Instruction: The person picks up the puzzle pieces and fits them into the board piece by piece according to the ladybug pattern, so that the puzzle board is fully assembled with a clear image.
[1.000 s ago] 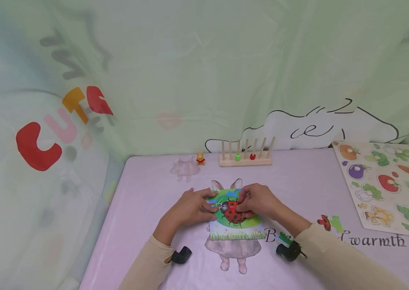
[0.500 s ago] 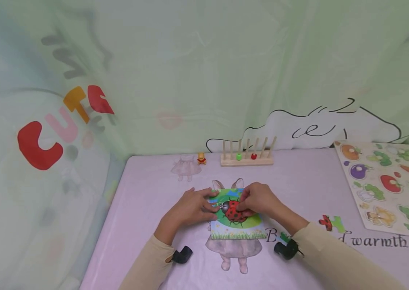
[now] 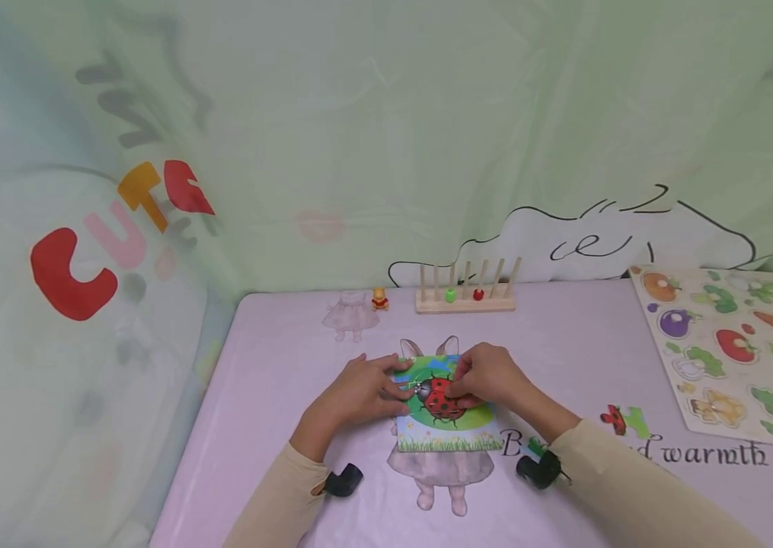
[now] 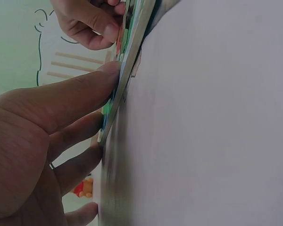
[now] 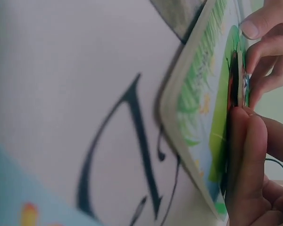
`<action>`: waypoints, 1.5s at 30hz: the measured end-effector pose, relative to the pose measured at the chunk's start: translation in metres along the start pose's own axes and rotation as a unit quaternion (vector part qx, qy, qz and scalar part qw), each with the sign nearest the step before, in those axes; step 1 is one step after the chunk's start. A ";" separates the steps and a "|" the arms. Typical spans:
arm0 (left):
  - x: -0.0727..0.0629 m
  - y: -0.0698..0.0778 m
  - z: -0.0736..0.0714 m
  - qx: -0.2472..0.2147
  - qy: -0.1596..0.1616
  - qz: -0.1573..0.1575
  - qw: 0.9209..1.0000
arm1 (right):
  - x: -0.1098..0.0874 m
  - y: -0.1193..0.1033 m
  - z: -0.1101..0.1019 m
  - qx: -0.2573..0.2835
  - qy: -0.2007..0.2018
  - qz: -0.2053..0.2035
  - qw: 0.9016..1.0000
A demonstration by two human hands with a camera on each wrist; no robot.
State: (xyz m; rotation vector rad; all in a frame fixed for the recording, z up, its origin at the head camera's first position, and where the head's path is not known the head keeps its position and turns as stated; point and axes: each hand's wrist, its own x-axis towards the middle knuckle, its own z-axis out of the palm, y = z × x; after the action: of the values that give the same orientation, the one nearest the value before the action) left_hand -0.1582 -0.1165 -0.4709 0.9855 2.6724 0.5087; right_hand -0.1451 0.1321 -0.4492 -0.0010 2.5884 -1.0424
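Note:
A square ladybug puzzle board (image 3: 444, 444) lies on the table in the middle of the head view, showing a red spotted ladybug on green. My left hand (image 3: 359, 392) rests along its left edge, fingers spread and thumb touching the board; the left wrist view shows these fingertips right at the rim. From the right, my right hand (image 3: 492, 377) pinches a puzzle piece (image 5: 241, 77) over the ladybug's body. In the right wrist view this piece stands slightly above the board's surface, and my fingers hide part of it.
To the right lie a red-and-green loose puzzle piece (image 3: 624, 421) and another piece (image 3: 537, 447) beside my right wrist. A wooden peg rack (image 3: 464, 307) with two beads and a small bear figurine (image 3: 379, 299) stand behind. A vegetable puzzle board (image 3: 697, 396) is at the far right.
My right wrist has shifted slightly to the left, while its fingers stay at the same place over the ladybug. My left hand and the board keep their places.

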 end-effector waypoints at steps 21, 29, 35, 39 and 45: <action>0.003 0.001 0.000 0.001 0.000 -0.001 1.000 | 0.008 0.022 -0.015 -0.112 -0.061 -0.165 0.978; 0.005 0.024 0.001 0.068 0.050 0.014 0.996 | 0.008 0.021 -0.012 -0.141 -0.058 -0.163 0.975; 0.007 0.032 0.009 0.123 0.025 0.032 0.992 | 0.007 0.020 -0.012 -0.147 -0.055 -0.177 0.972; 0.007 0.030 0.012 0.128 0.022 0.030 0.991 | 0.005 0.019 -0.014 -0.137 -0.054 -0.186 0.971; 0.006 0.026 0.014 0.115 0.021 0.029 0.993 | 0.005 0.017 -0.017 -0.154 -0.060 -0.189 0.968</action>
State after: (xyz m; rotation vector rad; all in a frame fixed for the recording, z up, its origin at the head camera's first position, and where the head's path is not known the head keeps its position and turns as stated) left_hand -0.1425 -0.0908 -0.4732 1.1291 2.7938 0.2371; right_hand -0.1527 0.1553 -0.4506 -0.6363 2.6662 -0.7130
